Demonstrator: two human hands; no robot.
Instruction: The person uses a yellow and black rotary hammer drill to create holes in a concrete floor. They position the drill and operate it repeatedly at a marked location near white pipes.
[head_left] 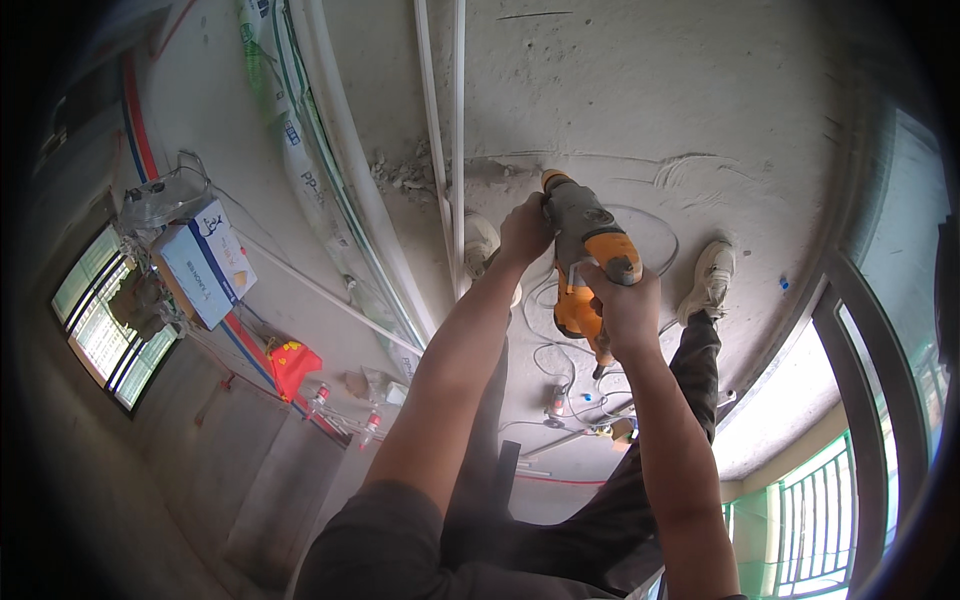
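orange-and-grey power drill (583,222), just right of the thin white strips (459,150). the left hand (527,232), nearer the strips, is wrapped at its forward flank; the right hand (628,312), farther from them, clasps its rear. bulky housing: probably heavy, rigid, best held two-handed at these places.

Power drill (580,225): bulky grey body with orange sections. You hold it in front of you, left hand (527,230) closed at its front side, right hand (627,308) closed beside the rounded orange part. Its long axis slants; orange-ringed nose points away from you, dark-tipped end toward you.
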